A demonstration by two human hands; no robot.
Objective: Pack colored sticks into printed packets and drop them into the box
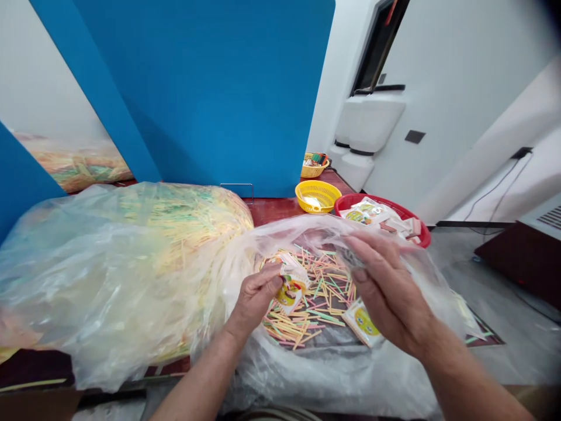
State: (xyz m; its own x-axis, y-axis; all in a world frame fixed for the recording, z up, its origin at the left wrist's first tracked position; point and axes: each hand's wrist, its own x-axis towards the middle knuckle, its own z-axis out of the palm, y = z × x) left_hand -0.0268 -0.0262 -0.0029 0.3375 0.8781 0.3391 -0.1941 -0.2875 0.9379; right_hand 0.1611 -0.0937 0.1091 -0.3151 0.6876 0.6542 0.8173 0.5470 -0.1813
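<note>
My left hand (255, 295) is closed on a small printed packet (290, 286), white with a yellow and red design, pinched between thumb and fingers. It is above the mouth of a clear plastic bag (350, 380). Loose thin sticks (324, 275) in pastel yellow, green and pink lie inside that bag. My right hand (390, 286) is over the bag's right side, fingers stretched out and thumb apart, with nothing visible in it. Below its fingers a second packet (363, 323), white and yellow, lies by the sticks.
A large clear bag full of pastel sticks (193, 216) fills the left of the red table (272, 209). At the back stand a yellow basket (331, 190) and a smaller yellow basket (312, 171). A red basket (424, 234) holds printed packets. A blue panel (210, 99) rises behind.
</note>
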